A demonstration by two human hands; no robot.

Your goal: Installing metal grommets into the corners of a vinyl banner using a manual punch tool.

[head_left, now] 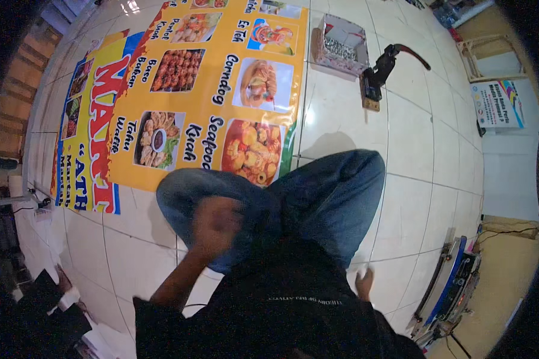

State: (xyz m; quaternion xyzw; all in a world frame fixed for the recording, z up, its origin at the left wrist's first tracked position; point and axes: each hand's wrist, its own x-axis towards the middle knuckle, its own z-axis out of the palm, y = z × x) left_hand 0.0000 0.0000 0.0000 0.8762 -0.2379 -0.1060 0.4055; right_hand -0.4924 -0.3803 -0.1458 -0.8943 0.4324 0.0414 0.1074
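My left hand [218,222] is over my left thigh, smeared by motion, so its fingers cannot be made out. Nothing recognisable shows in it. Beside my right hip, my right hand [365,281] shows only in part near the tiled floor, small and half hidden by my black shirt. Its fingers are not distinct. A large printed banner [209,107], yellow with pictures of food, lies flat on the floor ahead and to the left, its near edge reaching my knees.
Ahead to the right stand an open box of small metal pieces [343,50] and a black hand-press tool [379,75] with a curved lever. A small printed sign [498,105] is at the far right. A blue-and-black machine [452,287] lies along the right wall.
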